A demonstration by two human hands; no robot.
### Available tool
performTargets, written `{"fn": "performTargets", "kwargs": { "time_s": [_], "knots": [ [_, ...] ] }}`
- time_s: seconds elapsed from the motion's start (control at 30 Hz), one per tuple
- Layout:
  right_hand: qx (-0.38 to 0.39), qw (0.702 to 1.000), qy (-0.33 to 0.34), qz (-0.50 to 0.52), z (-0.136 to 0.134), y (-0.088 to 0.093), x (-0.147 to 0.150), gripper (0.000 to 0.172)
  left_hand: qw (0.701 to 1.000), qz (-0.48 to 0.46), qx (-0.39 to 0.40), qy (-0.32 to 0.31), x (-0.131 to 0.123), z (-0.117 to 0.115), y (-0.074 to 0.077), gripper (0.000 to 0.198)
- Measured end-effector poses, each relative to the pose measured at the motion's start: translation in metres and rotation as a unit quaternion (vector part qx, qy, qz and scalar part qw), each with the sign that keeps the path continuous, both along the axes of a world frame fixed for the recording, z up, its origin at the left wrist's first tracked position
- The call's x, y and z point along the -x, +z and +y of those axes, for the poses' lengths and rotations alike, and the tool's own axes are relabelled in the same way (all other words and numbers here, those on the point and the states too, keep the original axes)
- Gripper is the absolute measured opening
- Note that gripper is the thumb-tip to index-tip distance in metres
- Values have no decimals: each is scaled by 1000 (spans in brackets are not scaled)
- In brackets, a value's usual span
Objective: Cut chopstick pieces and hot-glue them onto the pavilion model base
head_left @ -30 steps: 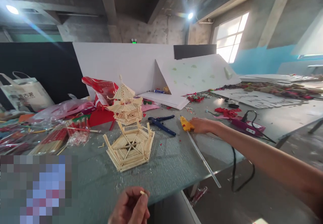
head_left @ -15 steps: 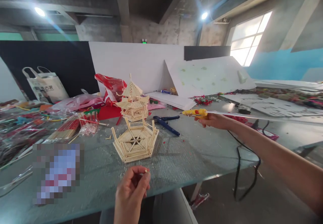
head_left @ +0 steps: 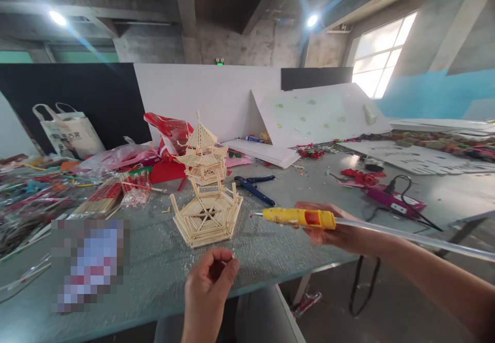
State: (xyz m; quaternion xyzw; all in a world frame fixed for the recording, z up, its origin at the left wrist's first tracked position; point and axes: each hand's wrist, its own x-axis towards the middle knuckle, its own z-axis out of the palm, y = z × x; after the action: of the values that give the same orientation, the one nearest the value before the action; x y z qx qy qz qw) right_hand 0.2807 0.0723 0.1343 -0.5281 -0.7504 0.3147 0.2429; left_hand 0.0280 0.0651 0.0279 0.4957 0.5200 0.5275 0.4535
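Note:
My right hand (head_left: 337, 229) grips a yellow glue gun (head_left: 299, 217) with a long clear glue stick (head_left: 417, 239) trailing out behind it; the nozzle points left toward the stick models. My left hand (head_left: 209, 286) is raised near the table's front edge, fingers pinched on a small wooden stick piece (head_left: 231, 255). In front of it sits a flat hexagonal stick frame (head_left: 207, 217), and behind that a tiered stick pagoda (head_left: 202, 152).
Blue pliers (head_left: 253, 186) lie right of the pagoda. Red packets of sticks (head_left: 104, 197) and plastic bags crowd the left side. A purple power strip (head_left: 394, 201) with black cables lies right. White foam boards (head_left: 313, 113) lean at the back. The table edge (head_left: 270, 283) runs just before me.
My right hand has carried the glue gun down and toward me, closer to the hexagonal frame. My left hand rose slightly, still pinching the stick piece.

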Motion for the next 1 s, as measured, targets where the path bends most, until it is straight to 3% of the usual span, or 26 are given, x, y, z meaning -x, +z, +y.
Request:
{"fn": "performTargets", "kwargs": {
  "time_s": [0.1, 0.33, 0.53, 0.73, 1.0],
  "knots": [
    [-48, 992, 114, -39, -6, -4, 4, 31, 999, 49, -19, 13, -2, 0, 0, 23],
    [-76, 978, 184, -56, -10, -19, 6, 41, 990, 124, -56, 19, -2, -6, 0, 22],
    [-98, 973, 200, -66, -13, -26, 4, 53, 986, 146, -67, 45, -5, -9, 3, 20],
    [-118, 968, 213, -65, -15, -27, 5, 31, 990, 119, -74, 30, -7, -9, 6, 20],
    [-112, 965, 227, -75, -16, -25, 8, 26, 985, 132, -105, 28, -8, -10, 6, 15]
  ]
}}
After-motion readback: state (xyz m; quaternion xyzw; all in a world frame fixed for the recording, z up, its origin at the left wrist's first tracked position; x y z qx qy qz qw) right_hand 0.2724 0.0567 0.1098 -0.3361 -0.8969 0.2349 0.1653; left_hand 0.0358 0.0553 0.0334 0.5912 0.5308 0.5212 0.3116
